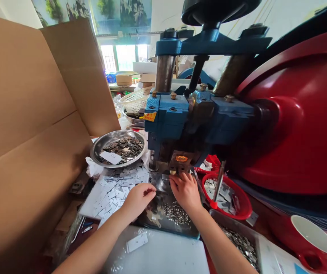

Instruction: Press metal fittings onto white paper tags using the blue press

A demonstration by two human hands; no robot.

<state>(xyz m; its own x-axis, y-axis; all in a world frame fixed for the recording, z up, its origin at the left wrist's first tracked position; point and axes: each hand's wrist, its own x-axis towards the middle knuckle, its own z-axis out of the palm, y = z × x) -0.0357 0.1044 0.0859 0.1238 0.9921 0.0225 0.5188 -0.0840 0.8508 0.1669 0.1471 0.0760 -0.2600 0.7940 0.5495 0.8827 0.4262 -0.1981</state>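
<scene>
My left hand [140,196] is closed in a pinch just left of the press's die area; whatever lies between its fingertips is too small to make out. My right hand [186,190] reaches in under the blue hand press [177,118], its fingers bent and close together at the die. What they grip, if anything, is hidden. A small pale knob [172,172] shows just beyond the right fingertips. Below the hands, many tiny shiny metal parts [177,213] lie on the dark press base [143,220]. Flat pale metal plates [110,196] are heaped to the left of my left hand.
A steel bowl [95,152] of dark metal pieces stands left, beside a tall cardboard box [23,114]. Right are a red basket [247,207] of plates, a metal tray [256,236] of small parts, a red mug [300,239] and a large red wheel [300,114].
</scene>
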